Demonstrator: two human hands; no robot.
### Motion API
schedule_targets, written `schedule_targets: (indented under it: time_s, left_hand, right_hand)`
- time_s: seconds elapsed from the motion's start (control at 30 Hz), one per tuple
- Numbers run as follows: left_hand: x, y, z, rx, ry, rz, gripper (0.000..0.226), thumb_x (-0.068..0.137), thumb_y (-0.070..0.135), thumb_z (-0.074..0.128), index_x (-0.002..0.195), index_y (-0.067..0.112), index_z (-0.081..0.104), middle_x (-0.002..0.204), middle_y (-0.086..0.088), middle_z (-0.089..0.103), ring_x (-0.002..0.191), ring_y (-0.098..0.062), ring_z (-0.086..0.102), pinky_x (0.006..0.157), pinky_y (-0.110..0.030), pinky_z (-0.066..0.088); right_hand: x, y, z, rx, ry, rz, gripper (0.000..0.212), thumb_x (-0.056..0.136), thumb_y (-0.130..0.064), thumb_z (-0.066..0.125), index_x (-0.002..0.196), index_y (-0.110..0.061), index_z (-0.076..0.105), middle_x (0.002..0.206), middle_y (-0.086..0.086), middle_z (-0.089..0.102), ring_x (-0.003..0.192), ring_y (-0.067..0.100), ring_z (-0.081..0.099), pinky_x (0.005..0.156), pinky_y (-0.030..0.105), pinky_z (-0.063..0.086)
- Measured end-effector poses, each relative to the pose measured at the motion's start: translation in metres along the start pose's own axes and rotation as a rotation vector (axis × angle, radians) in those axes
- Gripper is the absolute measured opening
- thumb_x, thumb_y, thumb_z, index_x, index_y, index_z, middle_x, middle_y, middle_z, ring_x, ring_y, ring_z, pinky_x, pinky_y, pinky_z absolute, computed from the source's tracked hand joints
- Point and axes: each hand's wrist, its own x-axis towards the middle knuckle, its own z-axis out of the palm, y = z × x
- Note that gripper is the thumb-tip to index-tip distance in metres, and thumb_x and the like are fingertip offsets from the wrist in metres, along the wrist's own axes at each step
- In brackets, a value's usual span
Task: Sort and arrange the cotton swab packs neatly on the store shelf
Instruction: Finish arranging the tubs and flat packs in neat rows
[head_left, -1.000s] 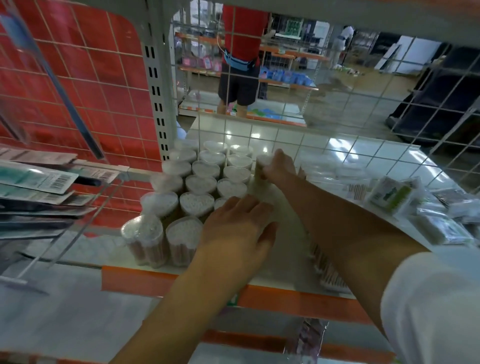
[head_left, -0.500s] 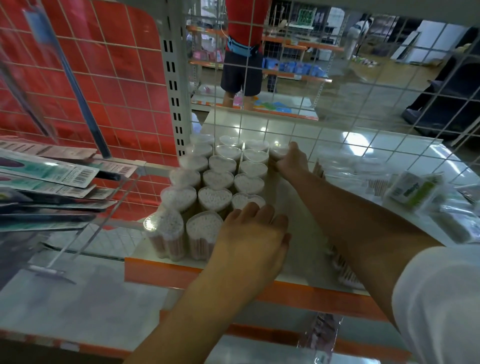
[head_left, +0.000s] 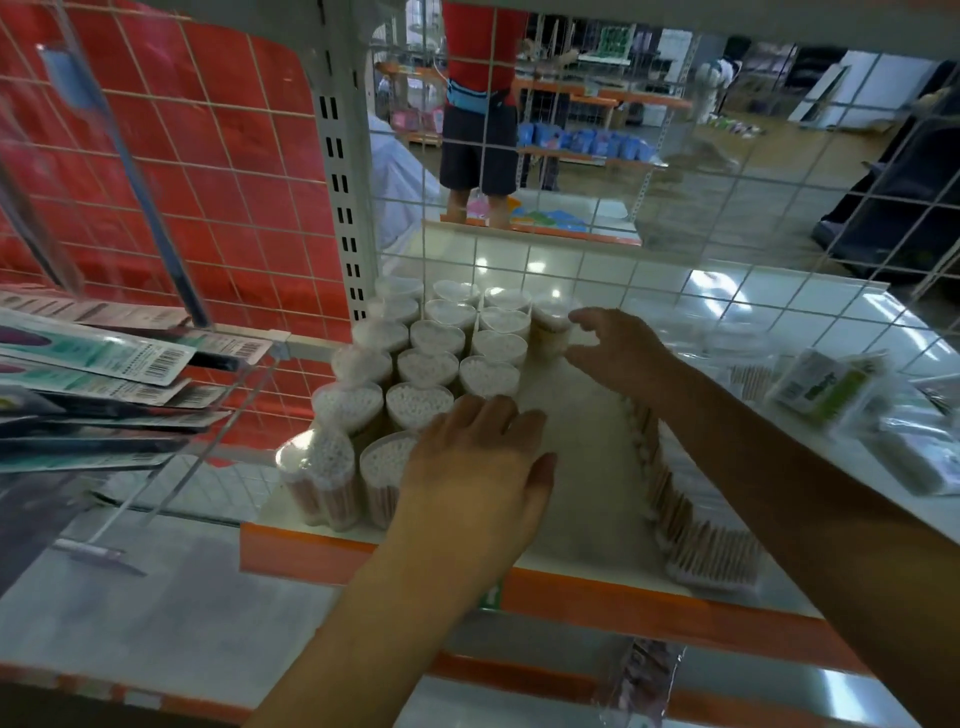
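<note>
Two bare forearms, each ending in an ungloved hand, left (head_left: 470, 478) and right (head_left: 618, 348). No sleeve, apparently.

Front swab tub (head_left: 470, 402) mostly hidden under left hand (head_left: 475, 470). Hanging packs (head_left: 88, 364) cut off at left edge, blurry.

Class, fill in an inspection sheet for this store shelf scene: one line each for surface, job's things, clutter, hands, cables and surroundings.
Surface: white shelf with an orange front edge, bare strip in the middle.
Job's things: heart-shaped swab tubs standing in rows at the left; flat swab packs lined on edge to the right.
Clutter: loose bagged packs heaped far right.
Hands: left hand rests flat by the front tubs; right hand open beside the rear tub.
Cables: nothing seen.
Surroundings: wire grid back, hanging carded goods at left, a person standing beyond.
</note>
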Motion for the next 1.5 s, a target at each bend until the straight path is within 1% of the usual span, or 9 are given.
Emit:
schedule_targets:
  time_s: [0.1,0.23,0.53,0.67,0.87,1.07,1.2,1.4,1.5]
  left_hand:
    - [0.007,0.008,0.006,0.0,0.02,-0.001,0.039,0.077,0.035,0.044,0.09,0.007,0.068,0.084,-0.008,0.065,0.075,-0.029,0.062,0.059,-0.035,0.05]
    - [0.016,0.028,0.014,-0.058,0.051,0.017,0.043,0.078,0.036,0.043,0.096,0.006,0.068,0.09,-0.009,0.065,0.079,-0.029,0.063,0.061,-0.036,0.052]
    - [0.031,0.079,0.044,-0.087,0.084,0.072,0.042,0.078,0.038,0.043,0.105,0.013,0.063,0.097,-0.006,0.067,0.093,-0.02,0.054,0.064,-0.037,0.053]
    - [0.038,0.116,0.052,-0.084,0.043,0.081,0.044,0.079,0.04,0.042,0.104,0.014,0.067,0.099,-0.004,0.068,0.088,-0.025,0.066,0.066,-0.034,0.053]
    - [0.056,0.17,0.073,-0.078,0.071,0.092,0.039,0.078,0.04,0.042,0.103,0.016,0.062,0.095,-0.001,0.066,0.091,-0.015,0.05,0.065,-0.033,0.053]
    - [0.056,0.213,0.099,-0.053,0.034,0.081,0.04,0.08,0.04,0.042,0.102,0.015,0.064,0.095,0.0,0.066,0.085,-0.02,0.062,0.064,-0.031,0.052]
    - [0.054,0.239,0.116,0.022,0.053,0.059,0.04,0.08,0.04,0.041,0.103,0.018,0.065,0.094,0.003,0.067,0.09,-0.011,0.046,0.063,-0.029,0.053]
    - [0.079,0.29,0.14,-0.076,0.117,-0.014,0.038,0.083,0.033,0.043,0.104,0.011,0.066,0.096,-0.003,0.067,0.091,-0.012,0.049,0.069,-0.028,0.05]
    - [0.095,0.308,0.158,-0.159,0.11,0.001,0.036,0.083,0.028,0.045,0.104,0.007,0.065,0.094,-0.007,0.066,0.085,-0.024,0.061,0.067,-0.032,0.053]
  right_hand:
    - [-0.036,0.005,-0.008,0.064,0.058,-0.159,0.044,0.091,-0.015,0.055,0.134,-0.011,0.047,0.134,0.008,0.052,0.122,0.02,0.048,0.091,0.018,0.031]
    - [-0.071,0.019,-0.01,0.246,0.046,-0.261,0.04,0.091,-0.012,0.054,0.13,-0.017,0.051,0.131,-0.001,0.054,0.122,0.011,0.047,0.104,0.027,0.035]
    - [-0.106,0.077,-0.025,0.411,0.138,-0.232,0.032,0.091,-0.008,0.054,0.122,-0.018,0.058,0.113,-0.017,0.052,0.105,-0.01,0.045,0.089,-0.003,0.032]
    - [-0.123,0.114,-0.047,0.448,0.117,-0.181,0.03,0.09,-0.009,0.056,0.117,-0.022,0.059,0.108,-0.015,0.057,0.104,0.002,0.056,0.091,0.006,0.04]
    - [-0.139,0.174,-0.078,0.446,0.113,-0.135,0.028,0.088,-0.012,0.058,0.108,-0.031,0.059,0.101,-0.023,0.057,0.1,-0.001,0.058,0.09,0.009,0.044]
    - [-0.146,0.227,-0.089,0.469,0.09,-0.121,0.03,0.088,-0.013,0.059,0.107,-0.036,0.057,0.103,-0.023,0.059,0.1,-0.002,0.057,0.09,0.012,0.044]
    - [-0.149,0.26,-0.094,0.51,0.047,-0.109,0.029,0.087,-0.012,0.061,0.11,-0.028,0.062,0.103,-0.016,0.063,0.098,-0.002,0.058,0.086,0.009,0.044]
    - [-0.152,0.316,-0.112,0.6,0.011,-0.048,0.023,0.086,-0.01,0.062,0.099,-0.029,0.063,0.1,-0.012,0.066,0.09,-0.001,0.061,0.08,0.01,0.047]
    - [-0.147,0.344,-0.12,0.588,0.056,0.007,0.022,0.086,-0.006,0.061,0.097,-0.024,0.063,0.097,-0.006,0.066,0.085,0.009,0.064,0.076,0.015,0.049]
